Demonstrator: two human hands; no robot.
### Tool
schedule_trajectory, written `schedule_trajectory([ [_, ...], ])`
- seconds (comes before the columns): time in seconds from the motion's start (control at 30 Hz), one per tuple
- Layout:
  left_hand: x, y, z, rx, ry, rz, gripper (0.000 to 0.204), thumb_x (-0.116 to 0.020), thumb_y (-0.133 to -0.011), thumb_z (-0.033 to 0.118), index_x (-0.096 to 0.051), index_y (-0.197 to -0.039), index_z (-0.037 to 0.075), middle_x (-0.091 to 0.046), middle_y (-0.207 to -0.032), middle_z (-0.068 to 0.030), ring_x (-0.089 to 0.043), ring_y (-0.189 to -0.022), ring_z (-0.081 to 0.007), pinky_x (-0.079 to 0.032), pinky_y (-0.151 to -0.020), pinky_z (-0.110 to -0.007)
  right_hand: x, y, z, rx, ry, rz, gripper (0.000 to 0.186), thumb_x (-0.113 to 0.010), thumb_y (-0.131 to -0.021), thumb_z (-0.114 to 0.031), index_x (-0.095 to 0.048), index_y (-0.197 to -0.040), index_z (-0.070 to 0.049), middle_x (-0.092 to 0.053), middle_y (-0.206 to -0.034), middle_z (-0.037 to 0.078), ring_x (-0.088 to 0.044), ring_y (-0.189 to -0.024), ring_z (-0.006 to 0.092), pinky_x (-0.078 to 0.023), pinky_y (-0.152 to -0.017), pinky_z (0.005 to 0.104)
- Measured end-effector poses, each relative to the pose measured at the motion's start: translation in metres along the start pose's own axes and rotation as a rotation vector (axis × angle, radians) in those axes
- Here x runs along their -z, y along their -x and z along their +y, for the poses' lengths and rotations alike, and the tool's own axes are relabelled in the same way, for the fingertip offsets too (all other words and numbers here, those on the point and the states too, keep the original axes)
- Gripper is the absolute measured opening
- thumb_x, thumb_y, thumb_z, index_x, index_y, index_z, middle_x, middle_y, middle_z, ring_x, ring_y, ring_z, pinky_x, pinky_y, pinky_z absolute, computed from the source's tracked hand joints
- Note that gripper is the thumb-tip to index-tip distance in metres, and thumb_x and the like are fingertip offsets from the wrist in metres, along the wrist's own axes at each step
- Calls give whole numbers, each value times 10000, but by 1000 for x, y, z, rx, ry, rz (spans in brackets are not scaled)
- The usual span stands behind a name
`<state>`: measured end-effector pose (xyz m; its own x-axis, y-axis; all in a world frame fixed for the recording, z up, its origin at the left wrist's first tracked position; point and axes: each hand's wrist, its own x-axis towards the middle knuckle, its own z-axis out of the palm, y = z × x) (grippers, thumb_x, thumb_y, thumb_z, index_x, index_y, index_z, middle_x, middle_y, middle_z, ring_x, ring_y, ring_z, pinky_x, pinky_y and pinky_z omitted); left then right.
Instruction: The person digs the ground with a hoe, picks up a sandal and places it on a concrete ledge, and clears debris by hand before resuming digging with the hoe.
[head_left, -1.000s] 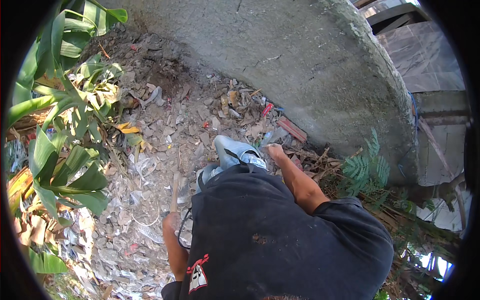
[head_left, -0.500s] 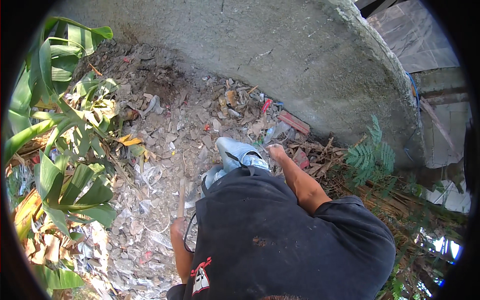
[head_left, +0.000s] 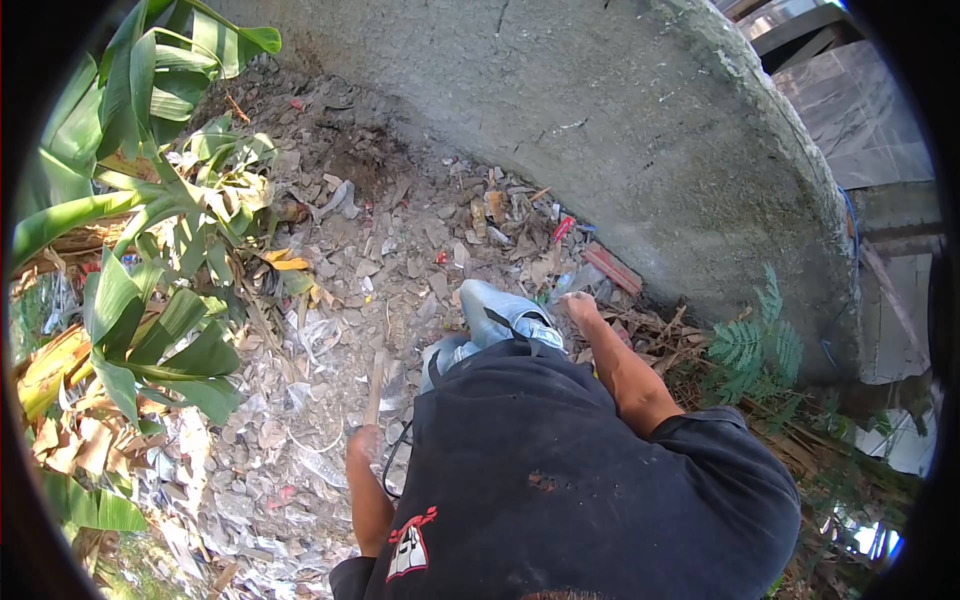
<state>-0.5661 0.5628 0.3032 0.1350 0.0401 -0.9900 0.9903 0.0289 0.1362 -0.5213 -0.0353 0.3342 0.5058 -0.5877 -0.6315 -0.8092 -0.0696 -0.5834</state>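
Observation:
My left hand (head_left: pixel 366 443) is closed round a pale wooden handle (head_left: pixel 375 388), which points away from me over the rubble. The tool's other end cannot be made out. On the far side of my bent knee, my right hand (head_left: pixel 577 303) is closed, its fingers drawn together beside some clear plastic litter (head_left: pixel 563 287). What those fingers hold, if anything, is too small to tell. My jeans knee (head_left: pixel 490 305) lies between the two hands, and my dark shirt (head_left: pixel 600 480) covers much of the lower picture.
A curved rough concrete wall (head_left: pixel 620 150) rises ahead and to the right. Broken stones and plastic scraps (head_left: pixel 330 400) cover the ground. Broad-leaved plants (head_left: pixel 165 345) stand at left. A reddish block (head_left: pixel 613 268) lies by the wall; a ferny plant (head_left: pixel 755 335) grows at right.
The whole view has shifted, so wall, plants and ground sit farther right and a little lower. Both hands keep nearly the same place over the ground, the left still round the wooden handle.

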Motion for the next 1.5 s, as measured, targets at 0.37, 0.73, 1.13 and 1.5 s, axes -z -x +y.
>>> schedule_trajectory([
  [0.37, 6, -11, -1, 15, -8, -52, 116, -574, -839, 213, -567, -825, 98, -513, -608, -24, -450, -444, -145, -364, -383, -272, 13, 2, -3, -83, 3, -74, 166, -624, -809, -165, -674, -880, -24, -626, -703, 40, -561, -601, 144, -451, -557, 293],
  [0.73, 2, -3, -4, -11, 57, -30, 105, -619, -796, 172, -628, -795, 68, -533, -617, -23, -471, -462, -137, -367, -408, -259, 2, 2, -4, -37, 118, -42, 222, -595, -791, -248, -633, -770, -30, -622, -652, 54, -559, -566, 164, -450, -535, 312],
  [1.13, 10, -15, -10, -5, 98, -61, 178, -657, -737, 161, -621, -820, 8, -590, -674, -81, -523, -490, -165, -429, -434, -267, 0, -1, -5, -60, -33, -68, 169, -656, -784, -171, -661, -866, -22, -640, -711, 48, -560, -590, 147, -452, -554, 289],
  [1.5, 2, -3, -3, 1, 80, -13, 117, -629, -780, 168, -590, -797, 60, -559, -638, -45, -481, -456, -149, -387, -399, -269, 1, 15, -25, -42, -51, -86, 137, -590, -837, -179, -613, -773, -61, -479, -592, -7, -417, -450, 116, -288, -370, 289],
])
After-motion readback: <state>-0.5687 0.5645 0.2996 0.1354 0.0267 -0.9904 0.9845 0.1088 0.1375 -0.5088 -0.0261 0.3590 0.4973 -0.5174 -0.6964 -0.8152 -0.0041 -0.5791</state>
